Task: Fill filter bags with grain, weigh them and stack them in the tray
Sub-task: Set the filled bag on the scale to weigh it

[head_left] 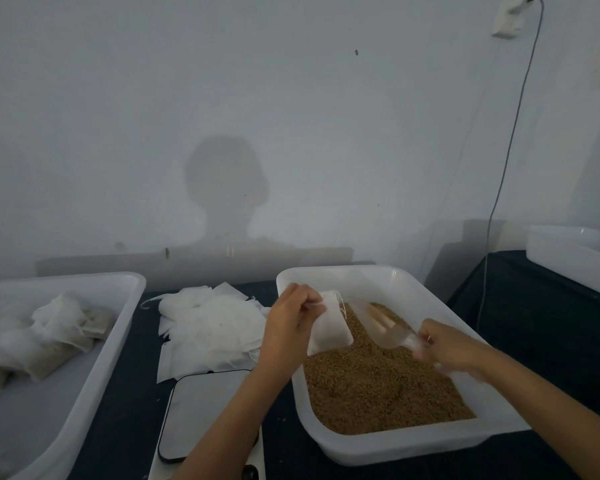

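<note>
My left hand (291, 323) pinches the top of a white filter bag (329, 323) and holds it over the grain (378, 386) in the white bin (378, 445). My right hand (444, 348) grips the handle of a clear plastic scoop (381, 323), whose mouth points toward the bag's opening. A heap of empty filter bags (208, 327) lies on the dark table left of the bin. The scale (205, 410) sits in front of that heap, partly under my left forearm. Several filled bags (49, 344) lie in the white tray (111, 344) at the left.
Another white tub (568, 254) stands on a dark surface at the far right. A grey cable (506, 161) hangs down the wall from a socket to behind the table. The wall stands close behind the bins.
</note>
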The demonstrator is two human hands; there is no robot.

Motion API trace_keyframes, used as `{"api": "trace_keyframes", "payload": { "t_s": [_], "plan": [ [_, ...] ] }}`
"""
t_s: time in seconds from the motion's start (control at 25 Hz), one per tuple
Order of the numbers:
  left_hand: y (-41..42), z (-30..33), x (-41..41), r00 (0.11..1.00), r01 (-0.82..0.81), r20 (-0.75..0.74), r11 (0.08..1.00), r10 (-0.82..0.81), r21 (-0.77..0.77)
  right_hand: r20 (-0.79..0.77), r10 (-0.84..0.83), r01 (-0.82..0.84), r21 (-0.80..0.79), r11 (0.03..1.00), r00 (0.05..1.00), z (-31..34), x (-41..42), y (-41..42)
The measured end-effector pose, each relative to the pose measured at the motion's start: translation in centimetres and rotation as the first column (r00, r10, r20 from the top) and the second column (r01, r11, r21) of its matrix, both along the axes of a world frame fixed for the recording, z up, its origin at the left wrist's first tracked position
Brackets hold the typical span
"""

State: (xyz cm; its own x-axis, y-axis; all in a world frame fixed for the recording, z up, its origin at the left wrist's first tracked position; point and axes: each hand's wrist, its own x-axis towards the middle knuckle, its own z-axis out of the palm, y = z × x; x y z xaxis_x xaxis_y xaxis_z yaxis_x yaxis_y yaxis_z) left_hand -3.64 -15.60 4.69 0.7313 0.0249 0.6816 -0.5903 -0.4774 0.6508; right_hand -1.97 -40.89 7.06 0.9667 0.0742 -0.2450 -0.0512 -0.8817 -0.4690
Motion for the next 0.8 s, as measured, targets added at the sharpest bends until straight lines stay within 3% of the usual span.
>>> {"api": "trace_keyframes", "payload": {
  "t_s": [0.2, 0.36, 0.52, 0.6, 0.64, 0.72, 0.8],
  "plan": [
    [3.7, 2.8, -1.7, 0.992, -0.101, 0.079, 0.995, 0.103, -0.024, -0.01, 0.055, -0.055, -0.332, 0.942, 0.998, -3.6, 1.4, 3.1],
    [7.5, 2.5, -4.1, 0.99, -0.127, 0.072, 0.99, 0.123, 0.065, 0.009, 0.035, -0.028, -0.426, 0.905, 0.999, -5.1, 1.3, 4.7],
    [10.7, 1.3, -6.1, 0.99, -0.138, 0.027, 0.985, 0.136, 0.106, -0.037, 0.099, -0.104, -0.531, 0.841, 0.994, -5.0, 0.2, 5.5],
    [11.9, 0.9, -6.8, 0.99, -0.139, 0.015, 0.985, 0.138, 0.101, 0.055, 0.127, -0.071, -0.583, 0.809, 0.99, -3.8, -0.6, 7.2],
    [12.3, 0.6, -7.0, 0.991, -0.136, 0.013, 0.986, 0.136, 0.097, 0.185, 0.148, -0.03, -0.523, 0.852, 0.972, -3.0, -0.9, 8.5],
    [13.1, 0.1, -7.3, 0.992, -0.128, 0.01, 0.988, 0.128, 0.084, 0.472, 0.127, -0.077, -0.123, 0.989, 0.872, -1.7, -2.1, 12.0],
    [13.7, -0.3, -7.7, 0.994, -0.112, 0.006, 0.991, 0.112, 0.069, 0.493, 0.106, -0.274, 0.283, 0.919, 0.864, -0.4, -3.8, 16.3]
  ]
}}
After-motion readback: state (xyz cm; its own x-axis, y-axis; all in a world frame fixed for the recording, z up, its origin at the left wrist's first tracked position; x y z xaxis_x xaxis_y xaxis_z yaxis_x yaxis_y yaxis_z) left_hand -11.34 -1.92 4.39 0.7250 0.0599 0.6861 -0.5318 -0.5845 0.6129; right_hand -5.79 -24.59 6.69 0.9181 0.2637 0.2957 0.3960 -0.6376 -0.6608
